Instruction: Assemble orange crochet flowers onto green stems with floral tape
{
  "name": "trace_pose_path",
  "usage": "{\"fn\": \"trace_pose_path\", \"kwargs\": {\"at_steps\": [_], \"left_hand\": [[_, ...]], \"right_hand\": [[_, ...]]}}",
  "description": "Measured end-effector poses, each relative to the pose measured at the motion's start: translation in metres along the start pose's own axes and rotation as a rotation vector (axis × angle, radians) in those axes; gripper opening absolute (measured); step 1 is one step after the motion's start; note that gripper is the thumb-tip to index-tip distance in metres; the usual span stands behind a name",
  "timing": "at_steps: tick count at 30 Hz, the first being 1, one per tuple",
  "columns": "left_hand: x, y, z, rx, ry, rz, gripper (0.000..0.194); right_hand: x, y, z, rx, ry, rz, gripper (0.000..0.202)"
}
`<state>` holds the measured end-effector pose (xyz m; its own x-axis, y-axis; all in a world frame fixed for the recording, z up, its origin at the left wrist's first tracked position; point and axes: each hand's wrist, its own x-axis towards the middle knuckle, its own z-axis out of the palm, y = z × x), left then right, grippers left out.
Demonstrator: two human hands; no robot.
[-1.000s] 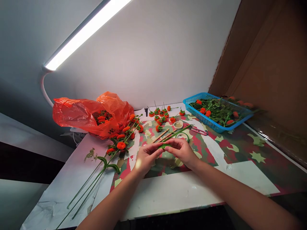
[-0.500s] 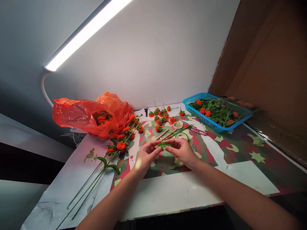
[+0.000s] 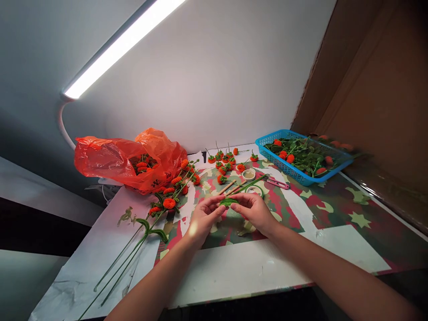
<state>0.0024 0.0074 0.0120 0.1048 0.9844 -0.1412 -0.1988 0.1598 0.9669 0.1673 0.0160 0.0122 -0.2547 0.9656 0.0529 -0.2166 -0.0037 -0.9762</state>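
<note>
Between my two hands is a small green fuzzy leaf, held level above the patterned mat. My left hand pinches its left end between thumb and fingers. At the other end, the thumb and fingers of my right hand close on it. Just beyond my fingers lie thin wooden sticks, several green stems, a roll of green tape and a pale tape roll. A pink craft knife rests to their right.
Small orange pumpkins with wire stems cluster at the back. A red plastic bag holds more at the left. Long stems with orange pumpkins lie before it. A blue basket of leaves and pumpkins stands right, beside a cardboard wall.
The green leaf has turned slightly between my fingertips, showing more of its ridged face. Both hands stay in nearly the same place.
</note>
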Motion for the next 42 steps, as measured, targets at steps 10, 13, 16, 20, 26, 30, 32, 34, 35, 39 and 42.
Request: {"fn": "trace_pose_path", "kwargs": {"at_steps": [10, 13, 16, 20, 26, 30, 32, 34, 35, 39, 42], "left_hand": [[0.002, -0.004, -0.004, -0.013, -0.028, -0.039, 0.044], [0.000, 0.000, -0.001, 0.037, -0.029, -0.045, 0.043], [-0.003, 0.005, 0.003, 0.090, -0.019, -0.039, 0.042], [-0.005, 0.008, 0.006, 0.122, 0.001, -0.033, 0.042], [-0.005, 0.007, 0.005, 0.141, -0.006, -0.015, 0.041], [-0.005, 0.007, 0.005, 0.134, -0.005, -0.020, 0.041], [-0.005, 0.007, 0.005, 0.135, -0.005, -0.022, 0.041], [-0.005, 0.007, 0.005, 0.143, -0.002, -0.021, 0.040], [-0.005, 0.007, 0.005, 0.148, 0.000, -0.021, 0.041], [-0.005, 0.007, 0.005, 0.160, -0.003, -0.022, 0.042], [-0.005, 0.007, 0.005, 0.170, -0.004, -0.015, 0.041]], "right_hand": [[0.001, 0.001, 0.001, -0.004, 0.018, 0.010, 0.029], [0.000, 0.000, 0.002, -0.008, 0.019, 0.012, 0.030], [0.000, -0.001, 0.002, -0.016, 0.030, 0.010, 0.030], [0.000, -0.002, 0.002, -0.018, 0.049, 0.014, 0.029], [-0.001, -0.003, 0.002, -0.036, 0.053, 0.026, 0.029], [-0.001, -0.004, 0.002, -0.034, 0.050, 0.021, 0.029], [-0.001, -0.004, 0.002, -0.027, 0.047, 0.024, 0.028], [-0.002, -0.005, 0.002, -0.020, 0.048, 0.026, 0.028], [-0.002, -0.005, 0.002, -0.019, 0.049, 0.027, 0.027], [-0.002, -0.005, 0.002, -0.020, 0.043, 0.028, 0.029], [-0.002, -0.005, 0.002, -0.016, 0.039, 0.026, 0.029]]}}
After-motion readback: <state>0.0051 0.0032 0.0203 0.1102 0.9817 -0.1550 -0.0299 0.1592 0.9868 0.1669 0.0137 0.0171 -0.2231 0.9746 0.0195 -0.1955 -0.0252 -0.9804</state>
